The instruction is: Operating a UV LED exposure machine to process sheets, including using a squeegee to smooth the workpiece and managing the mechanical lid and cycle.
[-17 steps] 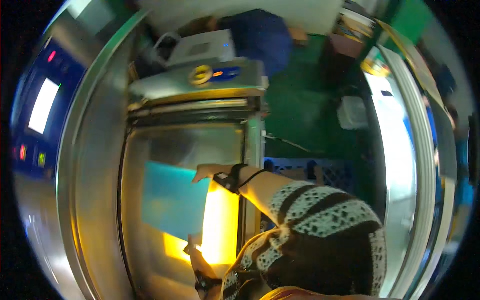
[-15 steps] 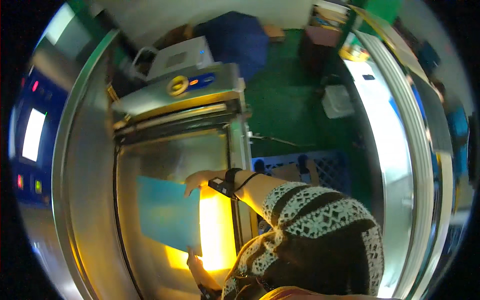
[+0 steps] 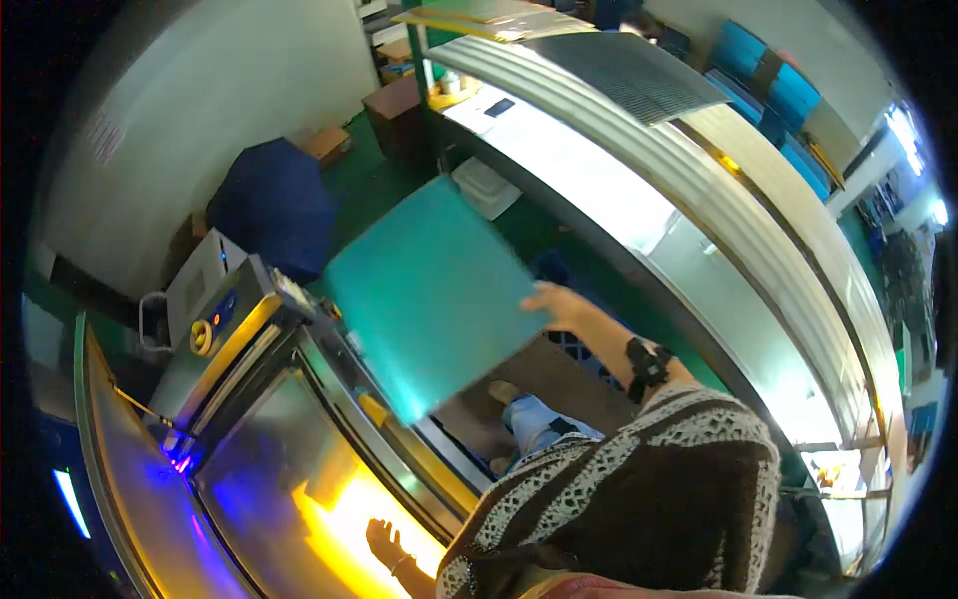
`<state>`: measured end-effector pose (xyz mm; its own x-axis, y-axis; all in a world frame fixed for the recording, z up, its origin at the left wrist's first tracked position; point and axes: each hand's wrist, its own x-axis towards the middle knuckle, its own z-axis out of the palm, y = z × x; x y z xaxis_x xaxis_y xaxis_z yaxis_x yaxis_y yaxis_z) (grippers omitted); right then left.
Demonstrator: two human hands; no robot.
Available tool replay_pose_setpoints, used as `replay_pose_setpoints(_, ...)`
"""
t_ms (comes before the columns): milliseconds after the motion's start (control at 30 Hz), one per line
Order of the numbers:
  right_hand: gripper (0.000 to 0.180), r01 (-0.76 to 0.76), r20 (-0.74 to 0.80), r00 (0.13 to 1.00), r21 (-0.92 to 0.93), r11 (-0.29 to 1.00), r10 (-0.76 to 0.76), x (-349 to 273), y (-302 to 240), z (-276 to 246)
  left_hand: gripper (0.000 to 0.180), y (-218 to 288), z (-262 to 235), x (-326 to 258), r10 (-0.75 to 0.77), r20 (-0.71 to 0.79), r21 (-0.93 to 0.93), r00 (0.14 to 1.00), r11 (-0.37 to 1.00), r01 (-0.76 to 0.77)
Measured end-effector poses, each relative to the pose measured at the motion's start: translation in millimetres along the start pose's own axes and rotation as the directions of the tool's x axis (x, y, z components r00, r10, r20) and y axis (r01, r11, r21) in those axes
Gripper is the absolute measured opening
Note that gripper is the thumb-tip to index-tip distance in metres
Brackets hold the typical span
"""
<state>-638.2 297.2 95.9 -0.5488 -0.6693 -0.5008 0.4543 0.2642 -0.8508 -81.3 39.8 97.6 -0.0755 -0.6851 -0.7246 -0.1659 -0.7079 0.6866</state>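
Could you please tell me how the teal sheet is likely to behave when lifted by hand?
The teal sheet is probably fairly stiff, as it shows little sag out from the right hand. It seems light for its size, since only that hand appears to grip it, at one edge. It may be slippery, given the sheen near its lower corner.

The sheet looks like smooth plastic with a soft sheen. The lid is shiny metal, the sweater textured knit cloth, the umbrella matt cloth, the tub smooth plastic.
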Motion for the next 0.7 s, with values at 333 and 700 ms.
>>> replay_pose_setpoints(333,0.029,0.403,-0.574,0.804,0.328,0.854,-0.159,-2.0,-57.5,-97.5,0.026,25.1,-72.7,-1.7,-0.056,-0.016,0.221,0.998,0.974,0.058)
replay_pose_setpoints(700,0.038,-0.525,-0.597,0.774,-0.791,0.315,-0.21,-65.8,-118.7,-93.1,0.021,33.1,4.5,22.7,-0.025,0.211,0.27,0.977,0.962,-0.033)
